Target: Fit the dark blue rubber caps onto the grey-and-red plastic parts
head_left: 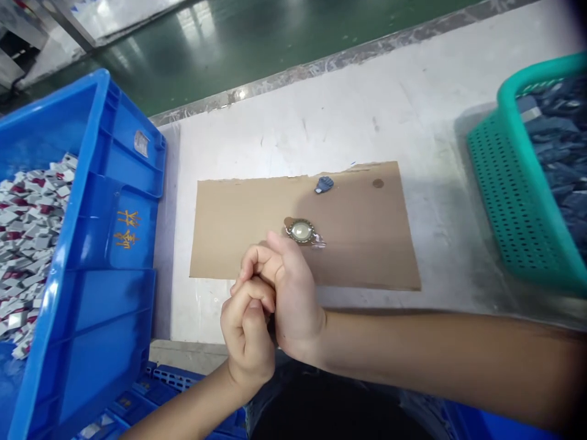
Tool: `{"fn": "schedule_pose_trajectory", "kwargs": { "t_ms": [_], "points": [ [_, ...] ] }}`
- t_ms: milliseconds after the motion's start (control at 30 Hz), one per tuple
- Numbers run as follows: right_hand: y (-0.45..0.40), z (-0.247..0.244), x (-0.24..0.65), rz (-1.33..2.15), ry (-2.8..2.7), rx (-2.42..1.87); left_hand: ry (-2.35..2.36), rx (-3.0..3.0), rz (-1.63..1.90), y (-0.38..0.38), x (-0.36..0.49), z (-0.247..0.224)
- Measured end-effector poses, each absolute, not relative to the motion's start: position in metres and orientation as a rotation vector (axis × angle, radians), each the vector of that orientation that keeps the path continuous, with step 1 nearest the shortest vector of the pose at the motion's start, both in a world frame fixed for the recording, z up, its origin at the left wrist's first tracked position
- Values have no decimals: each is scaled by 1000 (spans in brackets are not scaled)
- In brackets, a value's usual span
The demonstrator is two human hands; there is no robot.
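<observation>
My left hand [250,330] is closed in a fist, its thumb pressed against the curled fingers. Against it rests my right hand [296,287], its fingers bent over the left one and its thumb pointing up. Anything between the two is hidden. Just beyond my right thumb, a round, pale-faced piece with a dark beaded rim [301,231] lies on a sheet of brown cardboard [367,244], with clear, shiny plastic around it. A small ribbed blue-grey piece with a white end [324,184] lies farther up on the cardboard.
To the left stands a blue bin [98,244] with many small white and dark red pieces [27,232]. A teal perforated basket [509,201] full of blue-grey pieces [562,140] is at the right. Behind the white tabletop [413,110] runs a green surface [284,36].
</observation>
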State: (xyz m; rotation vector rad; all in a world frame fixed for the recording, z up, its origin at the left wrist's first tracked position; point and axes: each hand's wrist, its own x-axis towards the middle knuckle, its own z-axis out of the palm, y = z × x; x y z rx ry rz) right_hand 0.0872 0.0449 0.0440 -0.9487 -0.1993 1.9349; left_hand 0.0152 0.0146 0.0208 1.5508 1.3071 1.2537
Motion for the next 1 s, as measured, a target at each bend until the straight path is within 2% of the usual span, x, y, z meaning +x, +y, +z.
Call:
{"fn": "schedule_pose_trajectory", "kwargs": {
  "t_ms": [200,700,1000],
  "points": [
    [47,40,89,1972,-271,-844,1316,1615,1185,14,11,21],
    [42,49,88,2015,-203,-972,1355,1473,1112,3,11,29],
    [39,68,92,2054,-237,-834,1261,1559,1198,3,16,46]
  ]
}}
